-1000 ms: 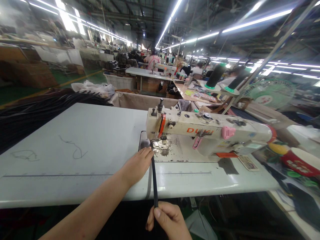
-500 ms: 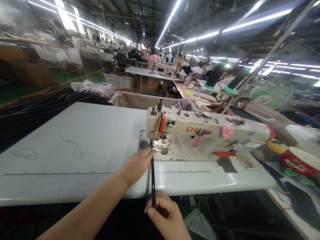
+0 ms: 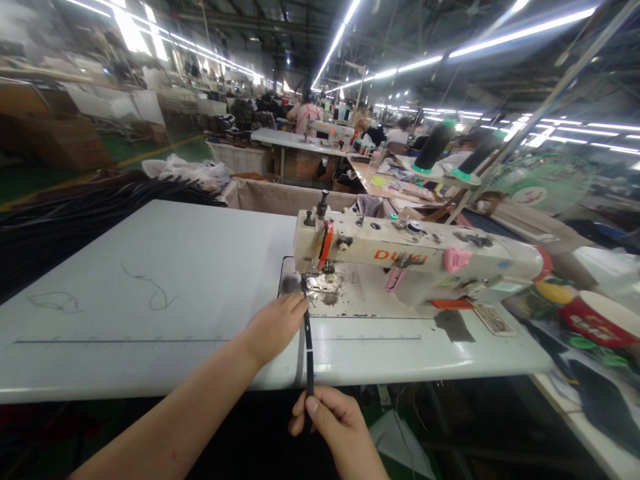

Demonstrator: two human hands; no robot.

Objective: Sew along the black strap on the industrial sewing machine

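A narrow black strap (image 3: pixel 309 367) runs from under the presser foot of the white sewing machine (image 3: pixel 360 247) toward me and over the table's front edge. It has small light marks along it. My left hand (image 3: pixel 280 327) lies just in front of the needle area, its fingers together and closed on the strap. Below the table edge, my right hand (image 3: pixel 333 420) pinches the strap between thumb and fingers. The strap's far end is hidden under the machine head, and its near end is hidden by my right hand.
Loose threads (image 3: pixel 160 297) lie on the white table (image 3: pixel 210 247), which has a printed ruler line. Many black strips (image 3: pixel 100 227) are heaped at left. Thread cones (image 3: pixel 434 148) stand behind the machine. A red and white tub (image 3: pixel 597 320) sits at right. People work farther back.
The light marks on the strap have shifted away from me, toward the machine. My right thumb has moved up onto the strap. My left hand stays near the needle.
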